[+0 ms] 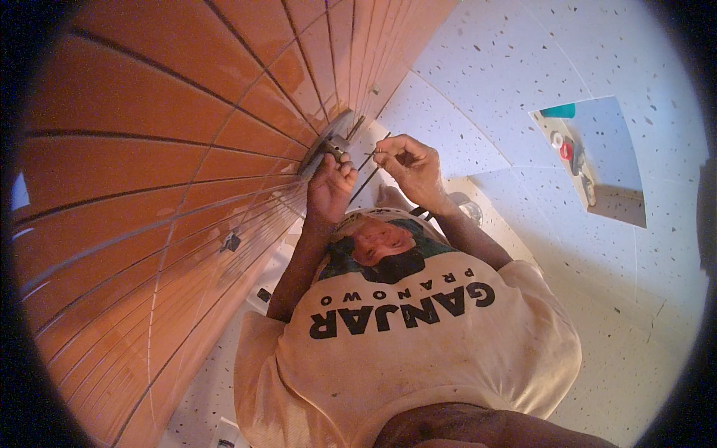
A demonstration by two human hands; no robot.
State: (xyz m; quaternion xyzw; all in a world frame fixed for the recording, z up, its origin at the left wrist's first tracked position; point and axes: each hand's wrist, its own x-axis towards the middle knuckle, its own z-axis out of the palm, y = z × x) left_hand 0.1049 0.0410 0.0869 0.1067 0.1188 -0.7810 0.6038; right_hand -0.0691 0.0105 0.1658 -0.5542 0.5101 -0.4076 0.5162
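A round grey metal fitting [326, 143] sits against the orange tiled wall [149, 149]. My left hand [331, 187] is closed around a small metal part at the fitting's lower edge. Just to the right, my right hand [411, 166] pinches a thin dark rod [367, 178] that slants down toward the foot of the wall. The two hands are a few centimetres apart. What the rod's lower end touches is hidden behind my left hand.
My cream printed shirt [418, 351] fills the lower middle. A white speckled floor [523, 60] spreads right, with a pale blue sheet [605, 172] carrying small red, white and teal items. A small clear object [468, 210] lies near my right forearm. A small metal stub [231, 241] projects from the wall.
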